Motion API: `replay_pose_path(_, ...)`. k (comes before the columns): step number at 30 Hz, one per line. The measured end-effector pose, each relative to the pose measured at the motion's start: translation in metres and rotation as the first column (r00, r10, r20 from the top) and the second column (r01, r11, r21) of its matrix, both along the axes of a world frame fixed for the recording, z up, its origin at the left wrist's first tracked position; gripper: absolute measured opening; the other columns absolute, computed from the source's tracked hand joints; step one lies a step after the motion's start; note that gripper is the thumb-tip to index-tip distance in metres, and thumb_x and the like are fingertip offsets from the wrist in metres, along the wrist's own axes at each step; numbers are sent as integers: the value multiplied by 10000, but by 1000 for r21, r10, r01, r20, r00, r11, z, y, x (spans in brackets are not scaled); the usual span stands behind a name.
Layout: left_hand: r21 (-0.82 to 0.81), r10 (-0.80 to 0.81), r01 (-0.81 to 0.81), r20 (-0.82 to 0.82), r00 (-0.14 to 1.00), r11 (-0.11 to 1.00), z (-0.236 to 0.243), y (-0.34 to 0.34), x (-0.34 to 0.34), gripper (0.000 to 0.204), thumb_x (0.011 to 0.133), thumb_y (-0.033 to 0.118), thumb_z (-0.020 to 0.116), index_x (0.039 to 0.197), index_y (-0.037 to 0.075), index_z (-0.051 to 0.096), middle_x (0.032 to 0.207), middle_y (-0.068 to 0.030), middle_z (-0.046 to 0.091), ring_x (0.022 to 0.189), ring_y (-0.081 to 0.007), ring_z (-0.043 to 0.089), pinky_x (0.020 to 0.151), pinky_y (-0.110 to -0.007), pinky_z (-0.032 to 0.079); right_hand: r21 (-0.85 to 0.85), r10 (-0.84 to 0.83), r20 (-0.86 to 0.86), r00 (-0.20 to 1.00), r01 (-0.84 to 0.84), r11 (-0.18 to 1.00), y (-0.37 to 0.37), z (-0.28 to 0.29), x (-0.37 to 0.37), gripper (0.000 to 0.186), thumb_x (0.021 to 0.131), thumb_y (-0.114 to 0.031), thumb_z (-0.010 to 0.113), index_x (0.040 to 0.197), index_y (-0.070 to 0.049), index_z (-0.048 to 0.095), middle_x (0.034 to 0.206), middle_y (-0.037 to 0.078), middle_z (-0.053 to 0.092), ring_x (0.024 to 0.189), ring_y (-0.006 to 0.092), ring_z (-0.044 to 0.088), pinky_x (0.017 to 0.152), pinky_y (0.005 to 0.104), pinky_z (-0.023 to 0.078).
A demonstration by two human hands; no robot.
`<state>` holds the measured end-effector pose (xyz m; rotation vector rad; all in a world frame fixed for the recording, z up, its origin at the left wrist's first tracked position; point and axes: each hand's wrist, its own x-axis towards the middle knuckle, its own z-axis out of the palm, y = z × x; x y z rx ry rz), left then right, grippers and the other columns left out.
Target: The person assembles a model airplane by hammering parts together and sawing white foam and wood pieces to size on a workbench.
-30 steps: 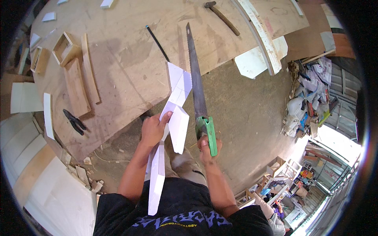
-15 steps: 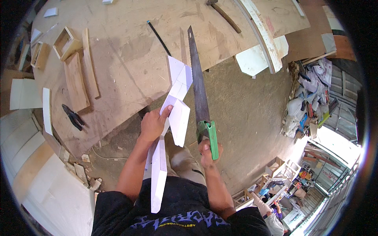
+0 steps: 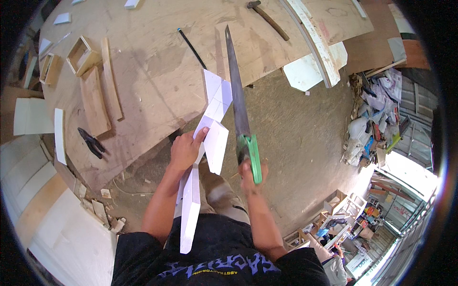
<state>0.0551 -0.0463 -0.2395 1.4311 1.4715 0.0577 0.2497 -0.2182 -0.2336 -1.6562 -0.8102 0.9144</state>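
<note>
A white angular cut board (image 3: 217, 106), with pencil lines near its far end, reaches from the table edge back toward my body. My left hand (image 3: 187, 148) grips it around the middle, thumb on top. One white arm of the piece juts out right of my thumb, and another long one runs down over my shirt. In my right hand (image 3: 251, 175) is the green handle of a hand saw (image 3: 237, 95). Its blade points away from me, close along the right side of the board's far end; whether the teeth touch it I cannot tell.
On the wooden table (image 3: 148, 62) lie a black stick (image 3: 192, 48), a hammer (image 3: 269, 20), pliers (image 3: 90, 142), a small wooden box frame (image 3: 82, 56) and wood strips. A long curved white piece (image 3: 312, 43) overhangs the table's right edge. Scrap is heaped (image 3: 367, 119) at right; a person (image 3: 336, 264) is at lower right.
The saw has moved slightly away from me and leftward, its blade now nearer the board's far end. My left hand keeps its hold on the board.
</note>
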Motion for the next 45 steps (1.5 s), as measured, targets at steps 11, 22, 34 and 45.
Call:
replay_pose_path(11,-15,12,-12,27,1000,1000,-3,-4,2,754,1003,685,450,930,-8,738,846,-316,690,894,-525,670,791,-575,519,99,-40,-48,998,44,994,26,0,-5,305,923,-241,703,739,-34,575,590,13,512,496,109,456,446,294,334)
replay_pose_path(22,-8,12,-12,23,1000,1000,0,-6,5,776,994,715,429,921,11,749,817,-300,693,879,-505,684,780,-560,522,-16,-9,75,997,10,1000,52,2,8,380,917,-324,721,710,-54,551,590,10,513,501,103,456,446,292,353)
replay_pose_path(34,-7,42,-42,27,999,999,-1,-13,13,778,994,716,420,938,17,757,857,-299,703,898,-499,686,803,-567,520,-15,-40,69,997,41,999,66,16,10,343,901,-251,717,669,-35,588,556,41,495,519,148,474,499,362,389)
replay_pose_path(45,6,46,-47,47,998,999,-10,-13,12,809,992,738,385,923,24,758,848,-297,703,886,-503,686,809,-577,520,25,-11,81,997,9,1000,44,0,8,324,904,-230,730,698,-48,559,579,15,476,505,115,461,473,303,356)
